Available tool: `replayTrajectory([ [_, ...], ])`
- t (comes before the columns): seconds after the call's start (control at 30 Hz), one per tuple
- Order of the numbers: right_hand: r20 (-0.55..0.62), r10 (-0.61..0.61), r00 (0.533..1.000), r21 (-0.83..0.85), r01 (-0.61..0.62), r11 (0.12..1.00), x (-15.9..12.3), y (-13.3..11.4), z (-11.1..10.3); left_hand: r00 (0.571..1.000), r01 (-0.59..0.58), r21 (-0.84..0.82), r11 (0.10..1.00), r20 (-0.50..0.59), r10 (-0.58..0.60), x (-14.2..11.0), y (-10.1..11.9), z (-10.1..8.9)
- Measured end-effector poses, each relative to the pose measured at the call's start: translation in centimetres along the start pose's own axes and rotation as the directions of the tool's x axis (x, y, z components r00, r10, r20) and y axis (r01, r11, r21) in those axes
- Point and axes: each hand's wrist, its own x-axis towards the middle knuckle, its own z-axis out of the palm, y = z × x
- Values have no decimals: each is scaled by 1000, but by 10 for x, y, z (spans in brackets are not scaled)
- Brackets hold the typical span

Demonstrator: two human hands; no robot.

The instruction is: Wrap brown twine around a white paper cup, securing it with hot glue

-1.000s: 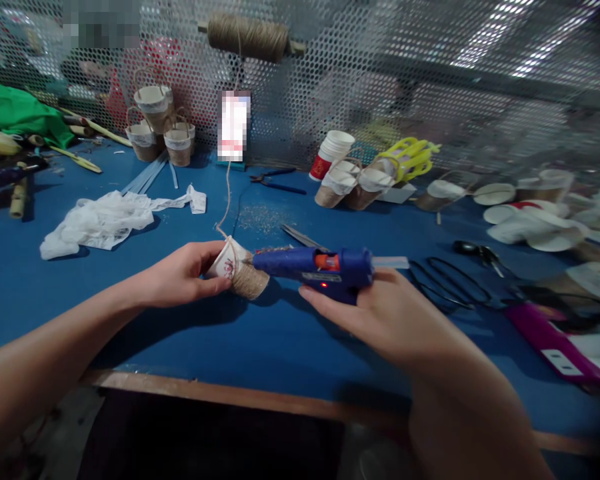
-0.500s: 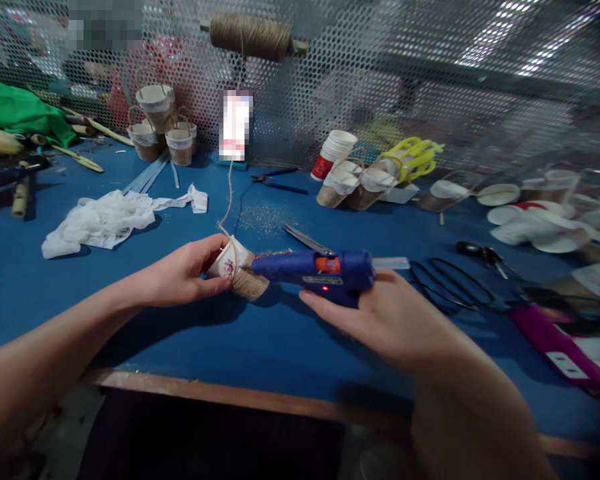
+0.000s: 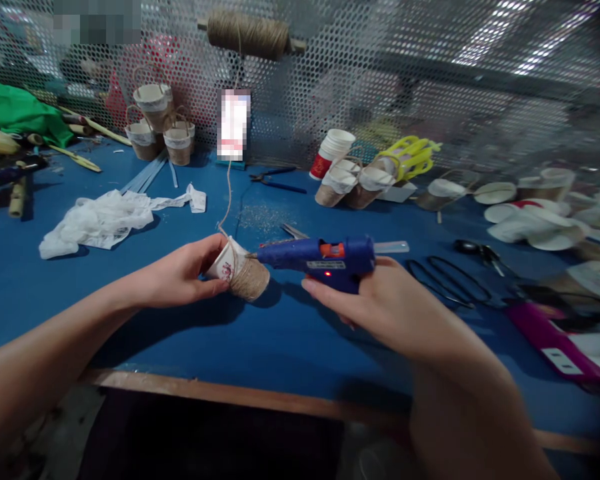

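Observation:
My left hand (image 3: 190, 273) grips a small paper cup (image 3: 223, 265) near its rim, with the cup tipped on its side and its base toward the right. Brown twine (image 3: 250, 279) is wound round the lower part of the cup. A loose strand (image 3: 228, 200) runs up from it toward a spool (image 3: 247, 37) on the mesh. My right hand (image 3: 365, 300) is closed round a blue hot glue gun (image 3: 315, 261), whose red light glows. The nozzle is at the cup's upper side, by the wound twine; whether it touches, I cannot tell. A clear glue stick (image 3: 393, 247) sticks out behind.
Crumpled white lace (image 3: 97, 220) lies at left, with finished twine baskets (image 3: 153, 107) behind it. Scissors (image 3: 294, 231) and pliers (image 3: 279, 181) lie beyond the glue gun. More cups (image 3: 333, 153) stand at back right. A black cable (image 3: 445, 280) and purple power strip (image 3: 563, 350) are at right.
The glue gun has lifted slightly and drawn a little to the right, so more wound twine shows. My left hand keeps the cup in nearly the same place.

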Motion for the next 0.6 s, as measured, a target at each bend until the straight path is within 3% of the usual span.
replayTrajectory([
  [0.2, 70, 33, 997, 91, -39, 995, -2, 0, -2, 1000, -3, 0, 1000, 5, 3, 0, 1, 0],
  [0.37, 63, 105, 993, 147, -113, 983, 0, 0, -2, 1000, -2, 9, 1000, 4, 2, 0, -1, -1],
  [0.6, 57, 72, 996, 124, -79, 989, 0, -3, -4, 1000, -17, 58, 998, 10, 16, -1, -1, 0],
])
